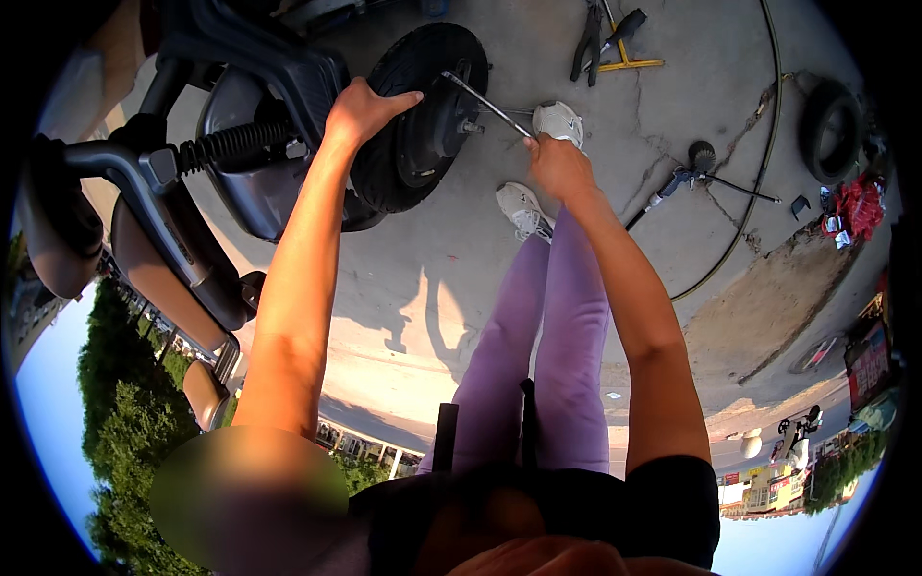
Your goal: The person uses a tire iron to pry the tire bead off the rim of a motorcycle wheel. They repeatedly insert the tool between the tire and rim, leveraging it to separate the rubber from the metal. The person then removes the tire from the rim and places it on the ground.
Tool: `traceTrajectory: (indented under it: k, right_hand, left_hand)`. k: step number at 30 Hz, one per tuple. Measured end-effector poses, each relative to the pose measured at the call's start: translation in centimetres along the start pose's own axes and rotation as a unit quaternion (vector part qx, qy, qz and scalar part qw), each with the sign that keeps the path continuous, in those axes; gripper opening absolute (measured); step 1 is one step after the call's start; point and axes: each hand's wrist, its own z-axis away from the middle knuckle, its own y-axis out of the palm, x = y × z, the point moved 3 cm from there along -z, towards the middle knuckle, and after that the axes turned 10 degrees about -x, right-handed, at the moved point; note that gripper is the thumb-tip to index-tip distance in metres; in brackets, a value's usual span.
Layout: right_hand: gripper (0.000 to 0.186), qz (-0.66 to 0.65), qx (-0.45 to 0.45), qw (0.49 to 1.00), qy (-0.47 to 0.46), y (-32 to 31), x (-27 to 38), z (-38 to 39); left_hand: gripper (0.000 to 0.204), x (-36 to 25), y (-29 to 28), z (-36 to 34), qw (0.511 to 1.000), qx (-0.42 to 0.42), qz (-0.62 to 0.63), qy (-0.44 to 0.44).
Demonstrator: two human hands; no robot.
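Note:
My left hand (360,115) grips the left edge of the black scooter tire (382,178), thumb stretched across the tread and the other fingers curled, partly hidden. The tire sits on a wheel with a dark hub (430,134) and a protruding axle, beside the scooter's dark body (248,192) and coil shock (216,149). My right hand (552,161) is closed on a long silver metal lever (490,103), whose far end reaches the wheel at the tire's inner edge. My white sneakers (555,120) stand on the concrete just right of and below the wheel.
Black-handled tools and a yellow tool (624,63) lie at the top. To the right are an air gun with gauge (680,180), a hose (766,163), a loose tire (826,134) and red bags (858,206). The ground (720,317) has cracks and a dark edge.

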Motion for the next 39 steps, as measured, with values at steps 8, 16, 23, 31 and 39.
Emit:
traceTrajectory:
  k: [8, 16, 23, 31, 39]
  right_hand:
    - [0.041, 0.048, 0.003, 0.996, -0.079, 0.8, -5.2, -5.1]
    - [0.052, -0.05, 0.068, 0.996, 0.012, 2.7, -3.9, -2.9]
    - [0.056, -0.098, 0.087, 0.991, 0.037, 3.4, -4.7, -1.5]
    - [0.049, -0.059, 0.081, 0.988, 0.115, 6.5, -13.1, 5.0]
    - [0.058, -0.116, 0.042, 0.989, 0.082, 6.2, -4.9, 0.1]
  left_hand:
    - [0.11, -1.6, 0.2, -0.1, 0.991, -0.073, 0.059, 0.098]
    - [0.112, -3.1, -0.1, -0.3, 0.999, 0.019, 0.026, 0.043]
    - [0.106, -1.4, -0.1, -0.1, 0.995, 0.005, 0.086, 0.041]
    - [0.098, -1.3, 0.1, 0.8, 0.997, -0.035, 0.056, 0.032]
    - [0.096, -1.6, 0.1, 0.4, 0.996, -0.046, 0.067, 0.048]
